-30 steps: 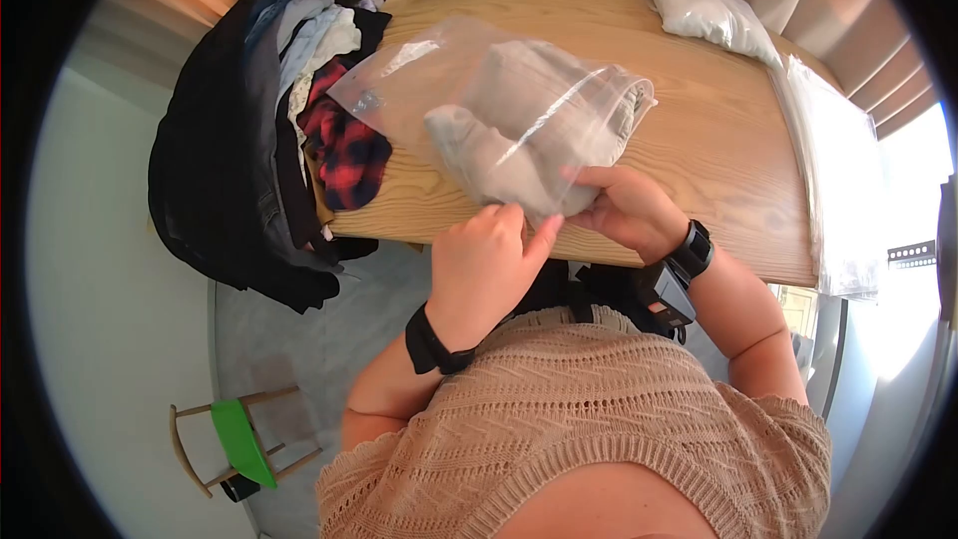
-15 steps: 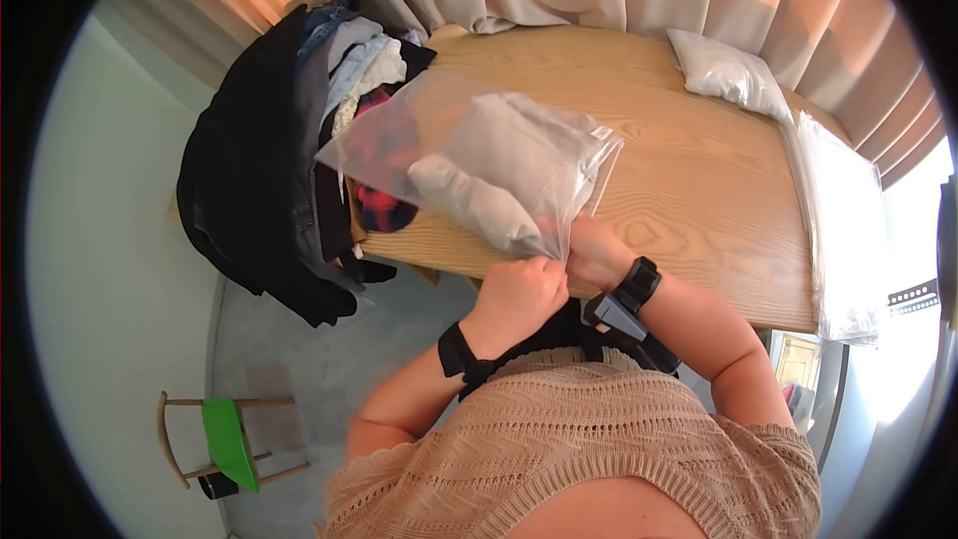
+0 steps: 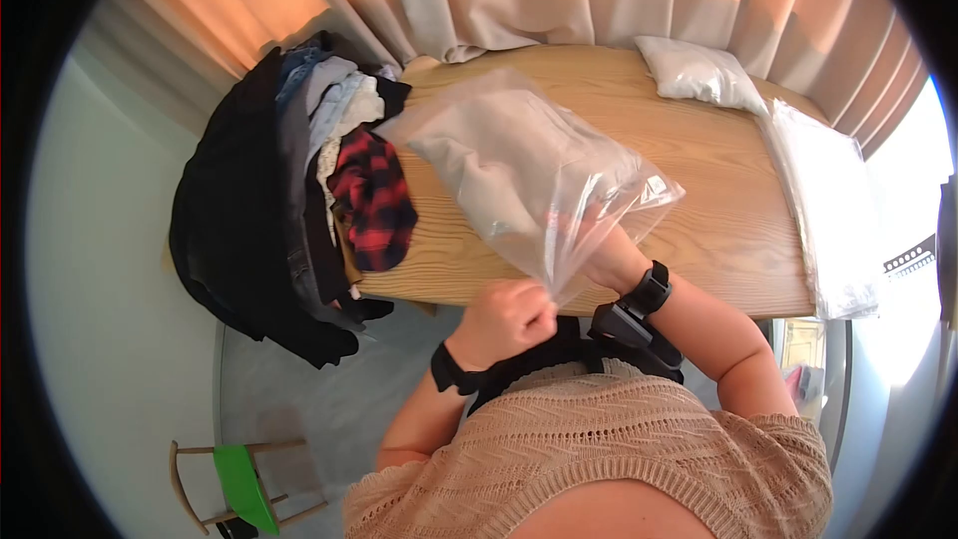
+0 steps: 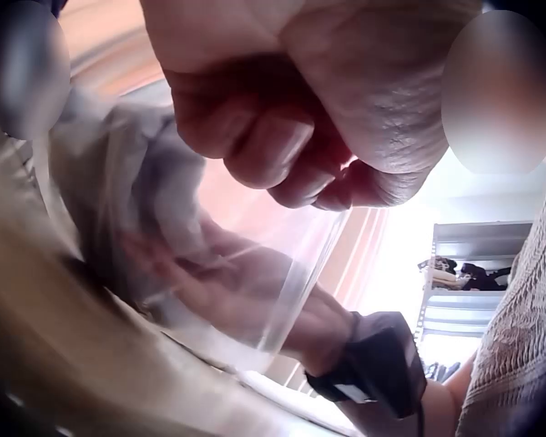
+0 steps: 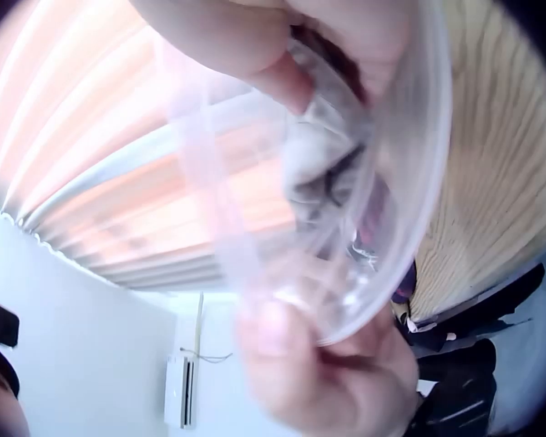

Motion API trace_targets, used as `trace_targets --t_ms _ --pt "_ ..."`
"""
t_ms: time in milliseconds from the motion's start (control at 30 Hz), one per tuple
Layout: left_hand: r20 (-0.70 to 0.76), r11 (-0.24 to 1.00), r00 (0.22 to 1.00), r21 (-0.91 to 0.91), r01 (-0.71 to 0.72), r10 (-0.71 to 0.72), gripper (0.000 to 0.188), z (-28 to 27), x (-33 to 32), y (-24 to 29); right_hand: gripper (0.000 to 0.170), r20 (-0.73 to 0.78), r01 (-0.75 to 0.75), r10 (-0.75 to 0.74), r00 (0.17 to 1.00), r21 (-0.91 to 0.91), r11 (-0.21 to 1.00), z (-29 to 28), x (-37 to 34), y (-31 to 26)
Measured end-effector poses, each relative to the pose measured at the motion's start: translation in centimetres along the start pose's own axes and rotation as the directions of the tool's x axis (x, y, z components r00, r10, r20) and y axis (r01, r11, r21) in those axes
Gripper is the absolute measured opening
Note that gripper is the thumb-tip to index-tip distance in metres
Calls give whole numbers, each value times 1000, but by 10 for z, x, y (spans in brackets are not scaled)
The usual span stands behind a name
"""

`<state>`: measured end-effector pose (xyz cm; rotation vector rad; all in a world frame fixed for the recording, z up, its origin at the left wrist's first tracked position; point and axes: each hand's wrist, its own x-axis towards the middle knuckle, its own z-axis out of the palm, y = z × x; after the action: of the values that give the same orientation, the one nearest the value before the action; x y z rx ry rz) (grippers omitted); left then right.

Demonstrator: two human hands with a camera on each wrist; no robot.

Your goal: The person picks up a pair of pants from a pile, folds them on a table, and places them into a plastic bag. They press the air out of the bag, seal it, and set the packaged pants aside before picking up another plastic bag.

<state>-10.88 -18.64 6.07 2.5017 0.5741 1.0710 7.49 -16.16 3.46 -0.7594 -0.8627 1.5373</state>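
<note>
A clear plastic bag (image 3: 574,265) holds a folded light-grey garment (image 3: 499,155) and lies over the table's near half. My left hand (image 3: 504,317) grips the rim of the bag's opening, fingers curled, at the corner nearest me. Through the open mouth my right hand (image 3: 611,255) reaches inside the bag, partly veiled by the film. In the left wrist view the fingers of that hand (image 4: 218,282) lie extended against the garment (image 4: 155,173). The right wrist view shows the bag's rim (image 5: 441,118) looping wide between both hands, with grey cloth (image 5: 323,155) deep inside.
On the left, a heap of dark clothes (image 3: 235,210) and a red-and-black plaid garment (image 3: 374,200) overhang the wooden table (image 3: 718,210). A packed pouch (image 3: 699,72) sits at the back right, beside a stack of clear bags (image 3: 823,205). A green-seated chair (image 3: 242,484) stands on the floor.
My right hand has gone from outside the bag's mouth to inside it. The garment has shifted deeper toward the bag's far end, and the mouth has spread. My left hand still grips the rim.
</note>
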Motion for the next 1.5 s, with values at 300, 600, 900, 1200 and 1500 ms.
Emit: trace_targets --t_ms 300,600,900,1200,1500 --pt "18 952 952 29 306 -306 11 14 -45 -10 22 -238 -119 237 942 425 898 -51 -9 -1" --pt "32 992 991 2 130 -130 12 9 -45 -18 31 -111 -77 118 987 320 944 -38 46 22" --pt "48 987 986 19 161 -161 13 4 -45 -18 34 15 -226 234 972 313 922 -39 60 12" --pt "-204 894 899 150 421 -389 24 -13 0 17 30 -321 -5 102 942 288 957 -61 1 5" --pt "302 889 921 450 89 -245 75 96 14 7 20 -350 -305 351 868 179 935 -67 7 -8"
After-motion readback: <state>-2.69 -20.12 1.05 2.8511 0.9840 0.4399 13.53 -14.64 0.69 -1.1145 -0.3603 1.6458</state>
